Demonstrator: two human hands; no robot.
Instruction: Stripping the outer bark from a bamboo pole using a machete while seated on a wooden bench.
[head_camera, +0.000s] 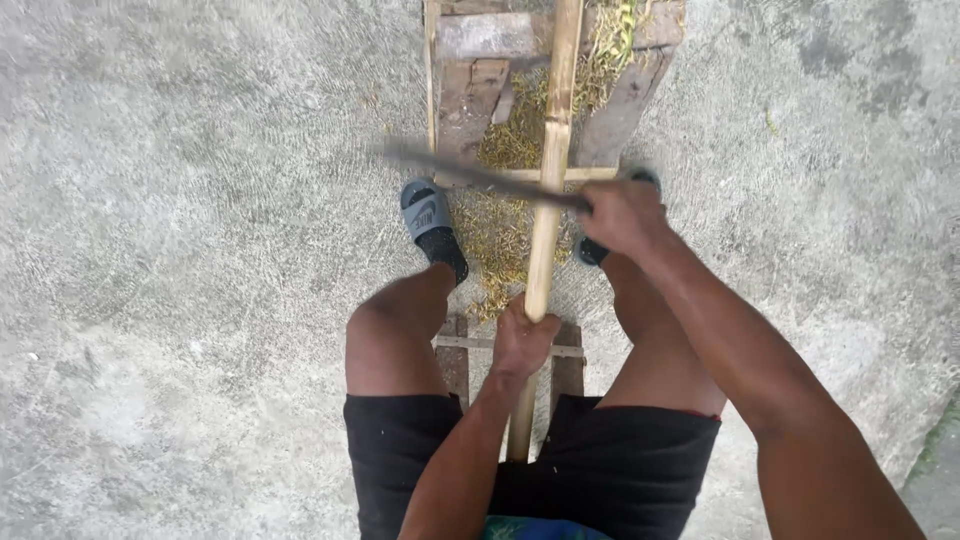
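Observation:
A long pale bamboo pole (552, 150) runs from between my knees up and away over a low wooden bench. My left hand (522, 338) is wrapped around the pole near its lower part. My right hand (622, 213) grips the handle of a long dark blade (470, 172), which lies across the pole about halfway up, blurred by motion. Yellow-green bamboo shavings (500, 235) are heaped on the ground and on the bench under the pole.
I sit astride a wooden bench (480, 80) on rough grey concrete (200, 280). My feet in grey slippers (430, 215) rest on either side of the pole. A strip of greenish ground shows at the bottom right corner.

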